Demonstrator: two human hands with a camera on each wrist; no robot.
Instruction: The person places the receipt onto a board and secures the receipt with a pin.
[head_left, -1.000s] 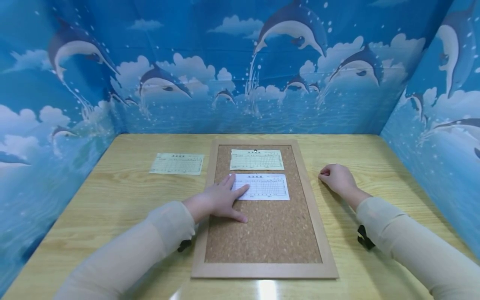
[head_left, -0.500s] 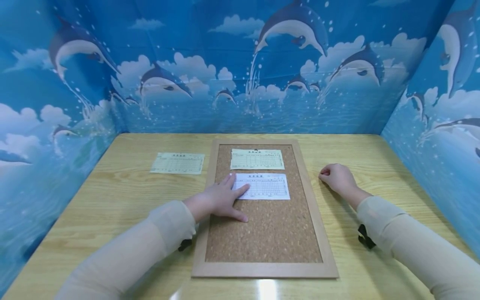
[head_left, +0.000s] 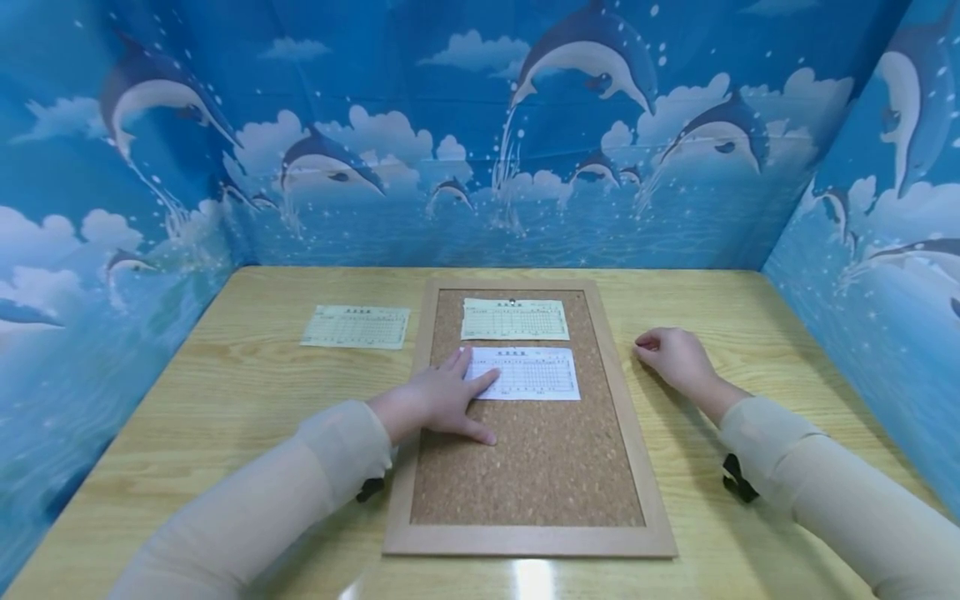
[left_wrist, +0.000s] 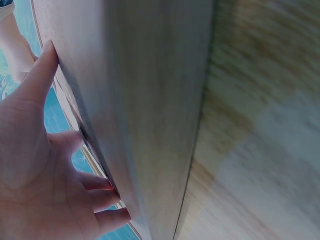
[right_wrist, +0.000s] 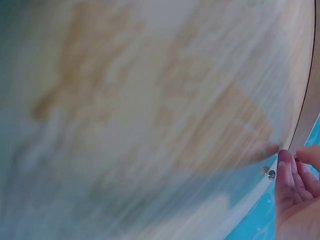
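Note:
My left hand point(head_left: 442, 396) rests spread on the corkboard point(head_left: 528, 467), its fingertips pressing the left side of a white printed form point(head_left: 536, 375). In the left wrist view, the same hand point(left_wrist: 55, 170) lies along the board's wooden frame point(left_wrist: 145, 100), with a small red spot by one fingertip. To the right of the board, my right hand point(head_left: 675, 358) is low over the table with curled fingers. A small dark thumbtack point(right_wrist: 296, 158) shows between thumb and finger in the right wrist view. Beside those fingers, a couple of shiny thumbtacks point(right_wrist: 271, 175) lie on the table.
A pale green form point(head_left: 514, 323) hangs above the white one, a dark tack at its top edge. Another green form point(head_left: 355, 327) lies on the wooden table point(head_left: 262, 400) left of the board. Dolphin-printed cloth point(head_left: 480, 125) encloses the back and sides.
My right hand shifts very slightly, and its sleeve moves a little to the right. The left hand and the forms stay in place.

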